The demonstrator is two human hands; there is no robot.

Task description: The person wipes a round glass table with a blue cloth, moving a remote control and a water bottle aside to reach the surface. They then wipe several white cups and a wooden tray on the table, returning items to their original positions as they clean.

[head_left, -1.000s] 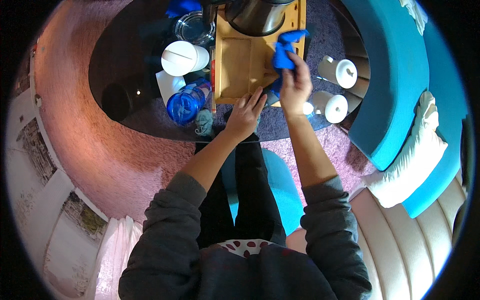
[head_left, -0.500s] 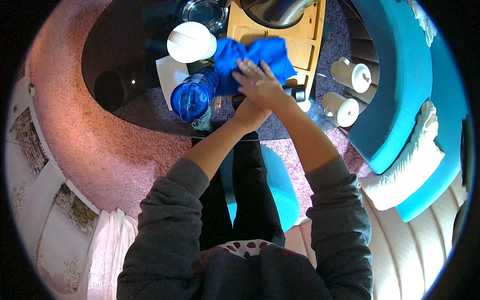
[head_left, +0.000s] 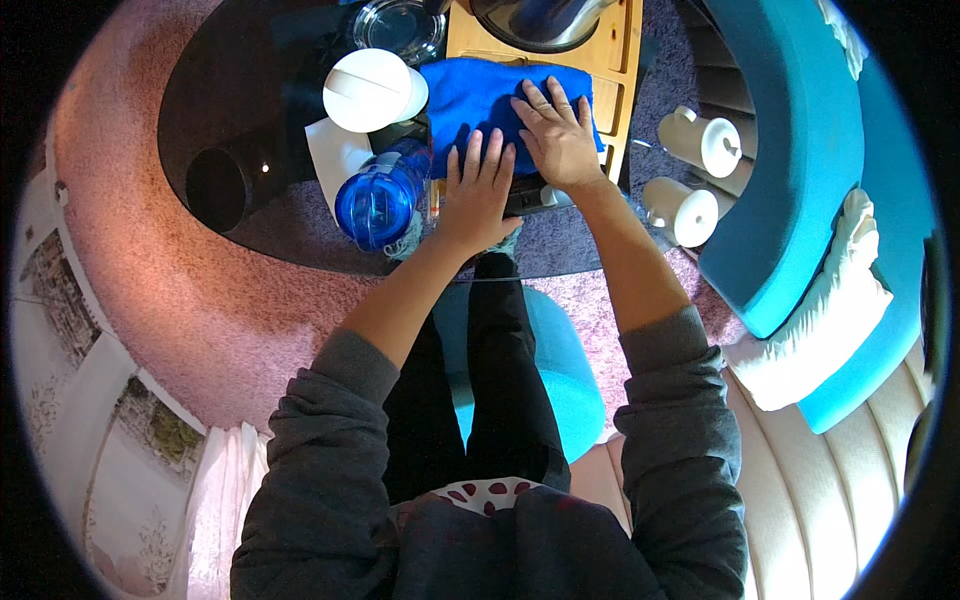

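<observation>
Bright blue cloth [head_left: 478,96] lies fairly flat (perhaps folded double).

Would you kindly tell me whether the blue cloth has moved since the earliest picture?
Yes, leftward: against the wooden tray, the blue cloth has gone from bunched at the tray's right side to spread across its near part.

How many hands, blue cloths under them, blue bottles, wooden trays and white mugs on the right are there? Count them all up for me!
Hands: 2, the left hand and the right hand
Blue cloth: 1
Blue bottle: 1
Wooden tray: 1
White mugs: 2
Total: 7
</observation>
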